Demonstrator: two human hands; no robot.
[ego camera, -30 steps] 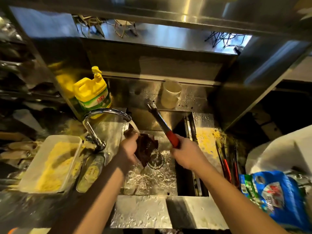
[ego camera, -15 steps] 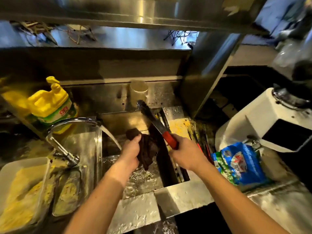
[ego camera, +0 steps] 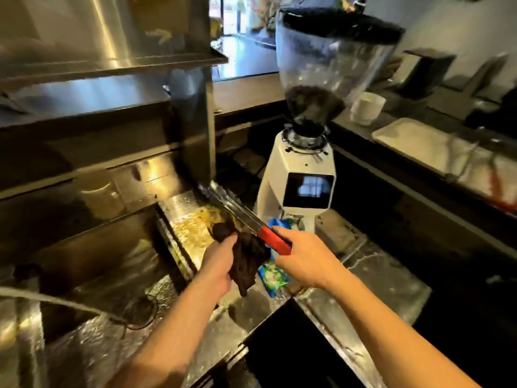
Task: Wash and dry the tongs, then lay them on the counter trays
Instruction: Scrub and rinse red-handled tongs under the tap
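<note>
My right hand (ego camera: 303, 260) grips the red handle of metal tongs (ego camera: 232, 210), whose steel tips point up and left over the wet drainboard. My left hand (ego camera: 219, 264) clutches a dark brown cloth (ego camera: 247, 259) that hangs just under the tongs' shaft, close to the handle. On the counter at the far right lies a pale tray (ego camera: 419, 141); another pair of tongs with red handles (ego camera: 496, 180) rests blurred beside it.
A white coffee grinder (ego camera: 300, 169) with a bean hopper stands right behind the tongs. A blue packet (ego camera: 272, 275) lies under my hands. The sink basin (ego camera: 92, 275) with running water is at lower left. A white cup (ego camera: 366, 107) sits on the far counter.
The view has swung right, away from the tap and yellow bottle toward the grinder and counter. Both hands moved right with the tongs and cloth, out from over the sink.
</note>
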